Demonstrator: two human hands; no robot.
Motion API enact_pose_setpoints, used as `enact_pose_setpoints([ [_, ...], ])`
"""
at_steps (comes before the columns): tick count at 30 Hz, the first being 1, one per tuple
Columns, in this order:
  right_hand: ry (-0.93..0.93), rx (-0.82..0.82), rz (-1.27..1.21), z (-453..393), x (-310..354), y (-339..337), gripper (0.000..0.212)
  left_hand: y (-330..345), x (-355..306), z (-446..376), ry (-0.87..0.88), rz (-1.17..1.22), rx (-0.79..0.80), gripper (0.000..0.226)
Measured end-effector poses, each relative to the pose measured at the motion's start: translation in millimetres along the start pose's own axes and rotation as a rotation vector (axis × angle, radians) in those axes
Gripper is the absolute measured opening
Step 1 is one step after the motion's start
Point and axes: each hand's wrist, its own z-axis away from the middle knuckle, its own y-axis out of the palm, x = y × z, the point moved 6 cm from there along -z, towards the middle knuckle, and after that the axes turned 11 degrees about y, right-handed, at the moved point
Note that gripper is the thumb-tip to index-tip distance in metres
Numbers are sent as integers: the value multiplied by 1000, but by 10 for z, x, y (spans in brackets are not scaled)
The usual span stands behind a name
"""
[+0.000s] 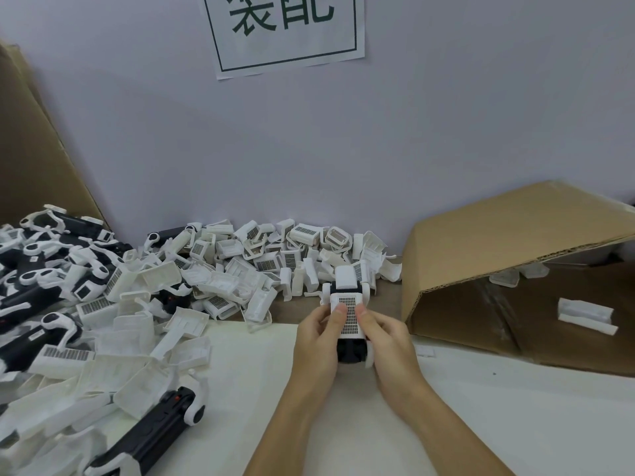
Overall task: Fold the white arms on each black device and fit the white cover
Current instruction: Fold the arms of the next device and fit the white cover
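Both hands hold one black device (350, 352) above the white table, just right of centre. A white cover (349, 316) with a dark grid panel lies on top of it. My left hand (318, 341) grips the device's left side with its thumb on the cover. My right hand (390, 341) grips the right side, thumb also on the cover. White arms (345, 277) with round ends stick out at the device's far end. Whether the cover is fully seated is hidden by my thumbs.
A heap of loose white covers (240, 269) runs along the wall. Black devices with white arms (44, 280) pile up at the left, one (151, 431) near the front edge. An open cardboard box (515, 280) lies on its side at the right, holding white pieces (586, 316).
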Motion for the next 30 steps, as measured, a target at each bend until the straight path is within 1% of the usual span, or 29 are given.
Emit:
enact_pose_setpoints([
  [2,-48,-51,98,-4,9,-29,31,6,-5,-2,49,-55,0,23],
  [4,-77,-73,134,-3,25,-37,29,6,-6,-3,69,-80,-3,24],
  [8,-103,-71,136,0,37,-19,28,-18,40,-13,-5,49,8,20],
  [11,-55,-8,34,-13,14,-13,27,-8,63,-12,-46,125,71,25],
  [13,-55,11,31,-14,24,-19,26,-16,69,-25,-30,93,83,27],
  [17,-102,-27,114,-6,57,-55,23,-25,50,-35,32,-14,100,27],
  [20,-104,-27,117,6,66,-76,20,-26,54,-27,40,-38,116,27],
  [23,-109,-23,107,10,69,-82,18,-36,75,-28,1,33,84,23],
  [26,-77,-12,66,-2,63,-68,19,-40,98,-24,-54,127,34,35],
  [30,-77,-24,71,5,66,-42,28,-26,101,-16,-48,106,-32,30],
])
